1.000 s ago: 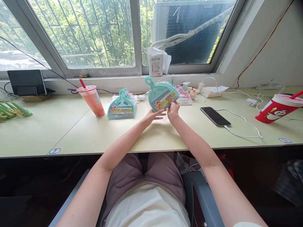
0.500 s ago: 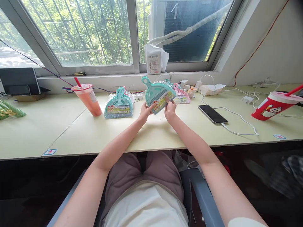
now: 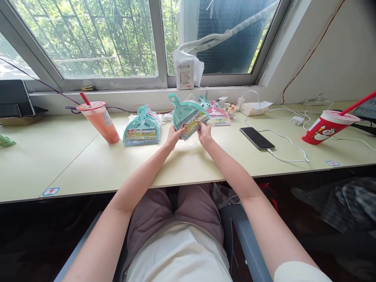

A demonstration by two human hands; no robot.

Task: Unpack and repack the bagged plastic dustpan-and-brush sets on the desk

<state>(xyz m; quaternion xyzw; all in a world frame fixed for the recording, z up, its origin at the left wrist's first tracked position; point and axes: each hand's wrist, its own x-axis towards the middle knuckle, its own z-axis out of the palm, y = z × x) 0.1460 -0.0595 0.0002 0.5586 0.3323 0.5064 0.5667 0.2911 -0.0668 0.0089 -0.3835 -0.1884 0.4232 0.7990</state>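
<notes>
Between my two hands, just above the desk, is a mint-green dustpan and brush set [image 3: 185, 111] in clear plastic wrap, tilted with its looped handle to the upper left. My left hand [image 3: 174, 137] grips its lower left edge, thumb over the printed label. The lower right corner is pinched by my right hand [image 3: 204, 132]; the fingers behind the pack are hidden. To the left stand wrapped dustpan sets [image 3: 142, 127], mint in front and pink behind. Partly covered by the held pack, a pink set [image 3: 219, 113] and another mint one [image 3: 203, 101] sit behind on the right.
An orange drink cup [image 3: 101, 123] with a red straw stands left. At right are a phone [image 3: 257, 138] on a white charging cable and a red cup [image 3: 326, 127]. A white box [image 3: 255, 108] is near the wall; a wrapped package [image 3: 186, 72] stands on the sill.
The camera view has turned slightly to the right, so everything sits further left. Both hands still hold the mint dustpan set in nearly the same tilted pose.
</notes>
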